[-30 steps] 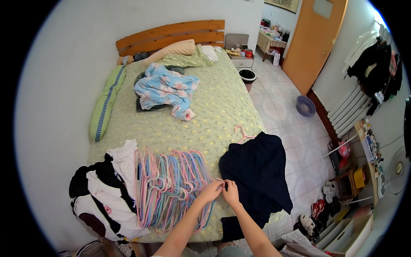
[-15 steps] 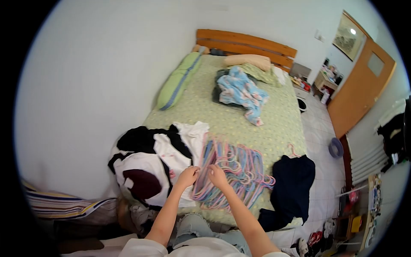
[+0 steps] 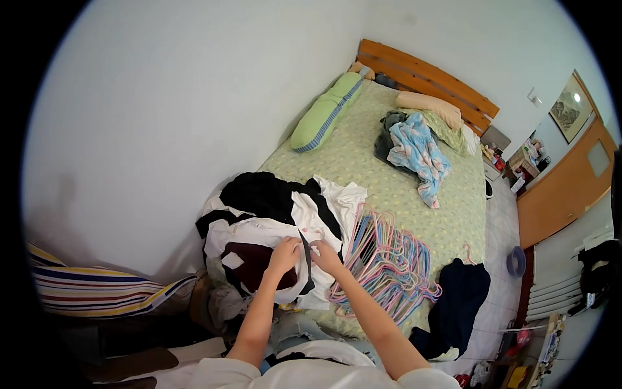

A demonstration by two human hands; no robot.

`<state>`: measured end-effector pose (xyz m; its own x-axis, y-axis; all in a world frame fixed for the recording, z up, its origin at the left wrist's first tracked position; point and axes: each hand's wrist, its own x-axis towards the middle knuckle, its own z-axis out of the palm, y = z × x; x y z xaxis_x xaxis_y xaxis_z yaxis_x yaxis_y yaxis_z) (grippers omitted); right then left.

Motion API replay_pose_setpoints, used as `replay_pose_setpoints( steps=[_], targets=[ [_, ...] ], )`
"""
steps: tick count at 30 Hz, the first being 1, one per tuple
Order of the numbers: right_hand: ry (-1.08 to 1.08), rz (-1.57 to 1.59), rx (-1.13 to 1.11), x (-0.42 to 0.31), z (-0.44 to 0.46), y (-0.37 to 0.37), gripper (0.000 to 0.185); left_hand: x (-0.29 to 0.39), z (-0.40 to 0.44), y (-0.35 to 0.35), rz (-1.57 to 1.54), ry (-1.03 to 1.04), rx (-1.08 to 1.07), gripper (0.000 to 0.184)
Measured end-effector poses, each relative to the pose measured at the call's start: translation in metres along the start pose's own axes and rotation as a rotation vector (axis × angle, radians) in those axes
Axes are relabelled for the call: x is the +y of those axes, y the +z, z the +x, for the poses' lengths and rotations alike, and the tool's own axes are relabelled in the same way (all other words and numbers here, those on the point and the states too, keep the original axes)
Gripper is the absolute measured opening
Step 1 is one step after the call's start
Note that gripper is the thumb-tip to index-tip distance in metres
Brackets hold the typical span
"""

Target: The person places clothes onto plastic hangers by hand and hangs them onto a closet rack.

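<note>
The big green bed [image 3: 353,152] has bare room ahead of the hands; its near edge is close on the person's side. The clothes heap [image 3: 259,194], crumpled white, black and dark red, lies right under them. Pink and blue hangers [image 3: 389,266] sit just to their right. The left hand [image 3: 284,254] and right hand [image 3: 326,257] are half curled at the cloth; whether they grip it cannot be told. A pink print [image 3: 305,229] just ahead is too small to make out.
</note>
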<state>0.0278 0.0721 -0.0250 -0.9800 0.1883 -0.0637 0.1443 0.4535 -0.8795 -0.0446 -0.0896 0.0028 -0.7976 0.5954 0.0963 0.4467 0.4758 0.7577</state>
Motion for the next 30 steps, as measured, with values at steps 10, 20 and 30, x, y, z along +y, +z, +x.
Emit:
replay_pose_setpoints(
  steps=[10, 20, 30],
  targets=[
    [-0.112, -0.137, 0.004, 0.003, 0.042, 0.029, 0.041, -0.031, 0.031, -0.009, 0.453, -0.067, 0.192, 0.031],
    [-0.267, -0.153, -0.056, -0.021, 0.056, 0.039, 0.054, -0.012, 0.019, -0.021, -0.052, -0.068, 0.23, 0.013],
    [-0.131, -0.291, -0.055, -0.047, 0.048, 0.024, 0.027, -0.067, -0.038, -0.008, 0.08, -0.494, 0.565, 0.069]
  ],
)
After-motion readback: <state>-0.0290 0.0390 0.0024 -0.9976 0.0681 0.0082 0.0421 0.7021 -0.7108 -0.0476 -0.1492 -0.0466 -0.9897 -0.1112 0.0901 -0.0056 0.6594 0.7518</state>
